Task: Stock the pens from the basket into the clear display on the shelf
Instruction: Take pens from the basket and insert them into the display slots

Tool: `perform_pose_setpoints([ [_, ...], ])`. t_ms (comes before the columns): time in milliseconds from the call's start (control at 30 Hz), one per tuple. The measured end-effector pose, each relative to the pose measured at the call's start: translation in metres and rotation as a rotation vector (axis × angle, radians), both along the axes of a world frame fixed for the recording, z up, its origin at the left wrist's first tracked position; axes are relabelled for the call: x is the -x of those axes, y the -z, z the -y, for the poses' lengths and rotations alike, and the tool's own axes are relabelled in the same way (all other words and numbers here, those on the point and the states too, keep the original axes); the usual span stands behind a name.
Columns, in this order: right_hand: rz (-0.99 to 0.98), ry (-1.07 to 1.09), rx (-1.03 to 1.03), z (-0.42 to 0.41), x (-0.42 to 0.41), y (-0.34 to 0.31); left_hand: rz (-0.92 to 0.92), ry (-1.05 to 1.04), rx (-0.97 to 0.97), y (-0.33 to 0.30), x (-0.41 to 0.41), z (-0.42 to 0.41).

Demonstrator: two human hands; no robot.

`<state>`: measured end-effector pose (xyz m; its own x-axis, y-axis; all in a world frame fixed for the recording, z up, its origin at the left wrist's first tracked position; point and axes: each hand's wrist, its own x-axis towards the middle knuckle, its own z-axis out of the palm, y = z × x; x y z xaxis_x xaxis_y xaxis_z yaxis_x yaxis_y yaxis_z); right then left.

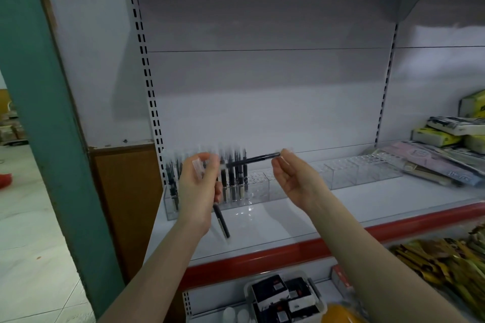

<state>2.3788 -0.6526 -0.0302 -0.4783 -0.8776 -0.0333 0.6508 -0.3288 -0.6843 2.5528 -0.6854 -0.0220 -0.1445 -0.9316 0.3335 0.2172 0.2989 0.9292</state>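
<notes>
Black pen [253, 159] was pinched level in the right hand [294, 178] above the display [262, 191] on the shelf [288, 223], while another pen [221, 220] was gripped in the left hand [198, 186].

White shelf [301, 220] with red front edge [328, 246]. Clear display [265, 189] stands along back of shelf, running left to right; dark pens [233, 178] upright in its left part. Second clear display [362, 170] just right of it. Flat packets [430, 165] and stacked boxes [446, 131] lie at shelf's right end.
</notes>
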Motion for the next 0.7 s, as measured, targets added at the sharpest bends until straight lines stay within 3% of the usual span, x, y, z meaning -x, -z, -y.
perform_pose_setpoints([
  [133, -0.086, 0.230, 0.022, 0.001, 0.016, -0.006, -0.138, 0.091, -0.163, -0.006, -0.002, 0.001],
  [300, -0.498, 0.537, -0.052, 0.016, 0.017, -0.015, -0.073, 0.046, -0.002, 0.000, -0.003, 0.002],
  [433, -0.789, 0.543, -0.084, 0.033, 0.009, -0.017, 0.019, -0.021, 0.100, 0.005, -0.004, 0.006],
  [700, -1.122, 0.451, -0.101, 0.054, -0.001, -0.023, 0.047, -0.034, 0.086, 0.010, -0.010, 0.015],
])
